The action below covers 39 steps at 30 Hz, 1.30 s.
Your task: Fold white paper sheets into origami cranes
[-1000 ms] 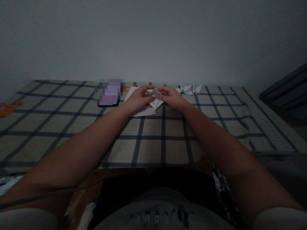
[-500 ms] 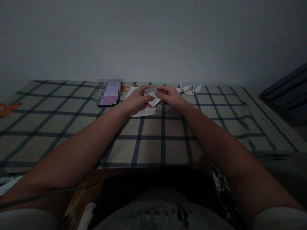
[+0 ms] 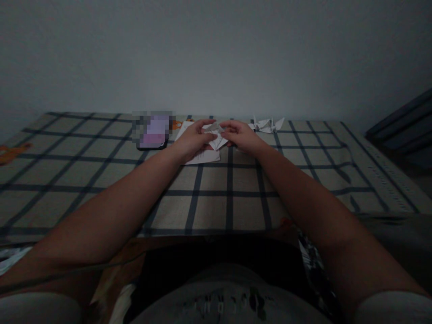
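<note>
Both my hands meet over the far middle of the checked cloth [image 3: 216, 211]. My left hand [image 3: 193, 139] and my right hand [image 3: 240, 135] each pinch one side of a small folded white paper piece [image 3: 216, 135], held just above the surface. Under the hands lie flat white paper sheets [image 3: 202, 156]. The fingers of both hands are closed on the folded piece.
A phone [image 3: 153, 131] with a lit screen lies left of my hands. Folded white paper cranes [image 3: 266, 125] stand to the right near the wall. A dark piece of furniture [image 3: 405, 130] sits at the far right. The room is dim.
The folded paper piece has been lifted and turned slightly between my fingers. My hands have shifted a little toward the wall.
</note>
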{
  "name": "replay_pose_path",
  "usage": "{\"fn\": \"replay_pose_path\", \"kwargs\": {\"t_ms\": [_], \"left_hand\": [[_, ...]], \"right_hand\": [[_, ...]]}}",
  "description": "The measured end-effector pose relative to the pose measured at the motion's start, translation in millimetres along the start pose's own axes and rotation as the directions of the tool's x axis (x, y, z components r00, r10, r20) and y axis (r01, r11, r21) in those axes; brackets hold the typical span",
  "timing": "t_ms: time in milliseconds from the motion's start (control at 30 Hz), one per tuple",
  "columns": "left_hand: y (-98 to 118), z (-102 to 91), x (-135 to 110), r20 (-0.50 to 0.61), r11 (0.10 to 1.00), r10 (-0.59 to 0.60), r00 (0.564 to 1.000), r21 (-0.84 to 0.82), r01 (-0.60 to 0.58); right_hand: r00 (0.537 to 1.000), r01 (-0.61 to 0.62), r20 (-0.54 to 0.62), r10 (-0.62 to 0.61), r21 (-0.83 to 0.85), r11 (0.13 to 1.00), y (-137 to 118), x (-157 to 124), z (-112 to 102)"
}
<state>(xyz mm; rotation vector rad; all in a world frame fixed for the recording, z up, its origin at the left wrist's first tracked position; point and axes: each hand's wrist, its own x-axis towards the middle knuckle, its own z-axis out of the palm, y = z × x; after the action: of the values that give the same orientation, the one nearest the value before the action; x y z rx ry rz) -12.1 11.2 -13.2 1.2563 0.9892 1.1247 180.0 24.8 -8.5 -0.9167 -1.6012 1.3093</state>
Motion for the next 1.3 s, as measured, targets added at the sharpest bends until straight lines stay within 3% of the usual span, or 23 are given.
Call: {"fn": "replay_pose_path", "kwargs": {"t_ms": [233,467,800,1300], "left_hand": [[8.0,2.6,-7.5,0.018,0.999,-0.011,1.0,-0.032,0.011],[2.2,2.3,-4.3,0.016,0.999,0.018,1.0,-0.037,-0.018],[1.0,-1.0,-2.1,0.037,0.998,0.031,0.999,-0.049,-0.029],[-1.0,-3.9,-2.0,0.103,0.995,0.093,0.99,0.037,-0.097]], "right_hand": [[0.998,0.056,0.045,-0.052,-0.076,0.996,-0.1,-2.9,-3.8],[0.996,0.082,0.054,-0.076,-0.117,0.99,3.9,0.8,-7.7],[0.992,0.081,0.107,-0.07,-0.095,0.992,8.9,0.8,-7.1],[0.984,0.121,0.149,-0.095,-0.182,0.976,6.7,0.4,-9.7]]}}
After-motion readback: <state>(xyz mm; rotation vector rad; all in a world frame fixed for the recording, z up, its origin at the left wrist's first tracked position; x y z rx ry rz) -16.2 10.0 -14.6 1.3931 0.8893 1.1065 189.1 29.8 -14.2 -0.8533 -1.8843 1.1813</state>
